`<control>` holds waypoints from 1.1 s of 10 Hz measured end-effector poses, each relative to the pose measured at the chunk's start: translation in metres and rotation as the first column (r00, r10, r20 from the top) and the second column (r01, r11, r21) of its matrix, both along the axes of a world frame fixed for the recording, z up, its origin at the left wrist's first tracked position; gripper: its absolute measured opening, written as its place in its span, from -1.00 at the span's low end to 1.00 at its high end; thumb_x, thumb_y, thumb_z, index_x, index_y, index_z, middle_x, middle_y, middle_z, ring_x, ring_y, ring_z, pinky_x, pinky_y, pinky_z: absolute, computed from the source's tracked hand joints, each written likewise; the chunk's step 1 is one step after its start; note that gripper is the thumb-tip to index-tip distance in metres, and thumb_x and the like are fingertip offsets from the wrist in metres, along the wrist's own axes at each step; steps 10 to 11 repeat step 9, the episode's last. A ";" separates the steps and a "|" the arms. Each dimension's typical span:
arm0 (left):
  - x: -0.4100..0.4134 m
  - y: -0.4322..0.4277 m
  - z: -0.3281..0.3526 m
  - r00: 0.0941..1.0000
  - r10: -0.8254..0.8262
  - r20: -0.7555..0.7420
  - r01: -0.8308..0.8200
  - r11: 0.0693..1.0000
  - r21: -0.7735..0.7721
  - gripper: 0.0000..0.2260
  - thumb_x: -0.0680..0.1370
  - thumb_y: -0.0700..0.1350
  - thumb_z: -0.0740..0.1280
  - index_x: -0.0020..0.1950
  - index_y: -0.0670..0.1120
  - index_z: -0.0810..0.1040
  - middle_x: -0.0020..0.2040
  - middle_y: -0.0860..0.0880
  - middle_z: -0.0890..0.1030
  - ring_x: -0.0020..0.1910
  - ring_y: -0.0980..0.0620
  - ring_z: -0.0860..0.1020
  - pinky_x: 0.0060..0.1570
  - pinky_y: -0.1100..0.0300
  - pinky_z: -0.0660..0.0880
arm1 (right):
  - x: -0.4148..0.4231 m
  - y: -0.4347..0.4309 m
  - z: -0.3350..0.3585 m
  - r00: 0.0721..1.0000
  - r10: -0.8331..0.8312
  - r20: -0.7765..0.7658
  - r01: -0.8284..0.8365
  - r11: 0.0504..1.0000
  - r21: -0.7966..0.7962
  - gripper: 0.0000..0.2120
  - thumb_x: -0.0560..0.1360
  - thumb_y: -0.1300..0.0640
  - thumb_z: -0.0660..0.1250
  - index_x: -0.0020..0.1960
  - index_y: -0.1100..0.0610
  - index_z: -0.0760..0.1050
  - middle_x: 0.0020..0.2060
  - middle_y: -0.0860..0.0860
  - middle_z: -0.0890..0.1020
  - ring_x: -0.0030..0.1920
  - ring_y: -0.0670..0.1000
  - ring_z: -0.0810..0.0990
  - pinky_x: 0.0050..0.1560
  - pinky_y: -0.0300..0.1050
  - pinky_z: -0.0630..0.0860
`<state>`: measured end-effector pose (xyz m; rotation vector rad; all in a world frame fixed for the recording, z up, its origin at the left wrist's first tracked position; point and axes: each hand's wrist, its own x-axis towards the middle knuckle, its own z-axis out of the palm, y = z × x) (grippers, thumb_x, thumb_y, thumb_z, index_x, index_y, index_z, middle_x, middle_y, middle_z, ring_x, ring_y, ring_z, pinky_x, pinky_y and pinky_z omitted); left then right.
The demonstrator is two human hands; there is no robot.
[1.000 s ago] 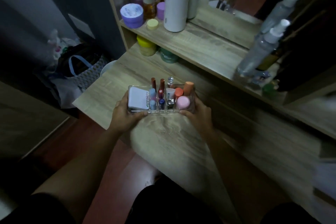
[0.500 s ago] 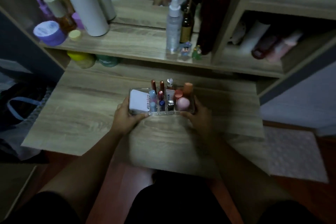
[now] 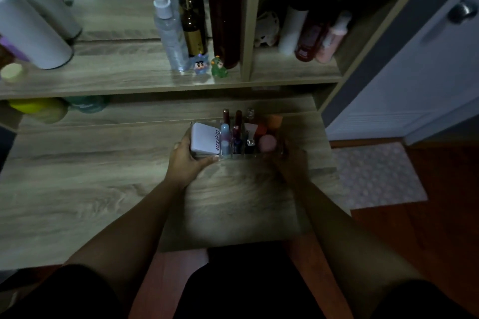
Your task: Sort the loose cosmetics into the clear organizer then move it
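Note:
The clear organizer (image 3: pixel 281 149) is over the right part of the wooden desk (image 3: pixel 77 189), gripped at both ends. My left hand (image 3: pixel 185 160) clasps its left end and my right hand (image 3: pixel 290 163) its right end. Inside stand a white compact (image 3: pixel 203 138) marked "4U2skin", several lipstick tubes (image 3: pixel 238 122), a small white tube (image 3: pixel 250 129), a pink sponge (image 3: pixel 267 143) and an orange sponge (image 3: pixel 274 120). Whether the organizer rests on the desk or is lifted, I cannot tell.
The shelf (image 3: pixel 116 72) behind holds a spray bottle (image 3: pixel 169 31), dark bottles (image 3: pixel 224 8), two small figurines (image 3: pixel 210 66) and a white cylinder (image 3: pixel 28 28). A side cubby (image 3: pixel 293 70) has more bottles. A mat (image 3: pixel 375 176) lies on the floor at right.
The view swung to the right. Both hands carried the organizer rightward along the desk, toward its right end.

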<state>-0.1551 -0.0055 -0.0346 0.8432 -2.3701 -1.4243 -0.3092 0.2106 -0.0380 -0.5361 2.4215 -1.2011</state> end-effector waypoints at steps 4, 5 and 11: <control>-0.020 -0.002 0.001 1.000 -0.001 -0.003 0.001 1.000 -0.026 -0.26 0.27 -0.10 0.59 0.38 -0.01 0.33 0.12 -0.01 0.60 0.05 0.04 0.59 0.04 0.06 0.58 | -0.024 0.000 0.003 0.994 0.086 -0.069 -0.085 0.996 0.025 -0.36 0.39 0.12 0.47 0.40 0.14 0.31 0.16 0.15 0.60 0.17 0.14 0.54 0.15 -0.03 0.49; -0.020 -0.002 0.002 1.000 0.002 -0.002 -0.002 0.999 -0.037 -0.25 0.27 -0.10 0.59 0.38 -0.02 0.32 0.10 0.04 0.57 0.01 0.10 0.56 -0.04 0.24 0.54 | -0.026 -0.003 0.005 0.992 0.109 -0.057 -0.110 0.994 -0.010 -0.35 0.39 0.12 0.47 0.41 0.11 0.29 0.21 0.12 0.57 0.20 0.09 0.52 0.14 -0.12 0.44; -0.013 0.009 0.022 0.997 0.019 0.074 -0.009 0.992 -0.130 -0.27 0.30 0.01 0.55 0.34 -0.08 0.26 0.27 -0.12 0.47 0.26 -0.16 0.43 0.19 -0.11 0.48 | -0.020 -0.001 0.009 0.988 0.152 0.017 -0.151 0.986 -0.073 -0.42 0.41 0.13 0.44 0.36 0.15 0.28 0.22 0.14 0.51 0.14 0.03 0.51 0.12 -0.09 0.50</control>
